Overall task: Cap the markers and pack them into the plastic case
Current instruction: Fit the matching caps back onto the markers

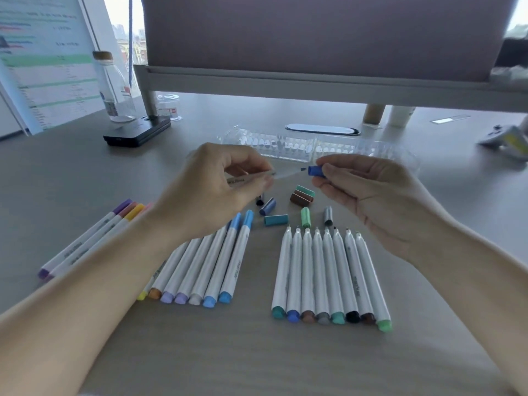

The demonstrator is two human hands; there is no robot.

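Carefully now: the marker (pixel 285 172) has its tip just short of the mouth of the blue cap (pixel 315 170), not yet inside, so your main risk is a skewed approach. If the barrel meets the cap at an angle, the nib could scrape the rim and smear ink. The cap could also seat crooked and work loose later in the plastic case (pixel 285 147). A slip could drop the cap among the loose caps (pixel 275 220) on the bench (pixel 257 352) below.

Your left hand (pixel 211 190) pinches the marker's barrel with curled fingers (pixel 251 162), tip pointing right. Your right hand (pixel 371 201) pinches the blue cap between thumb and fingertips, its other fingers loosely curled. The case lies open at the far side, just beyond both hands; whether anything sits in it I cannot tell.
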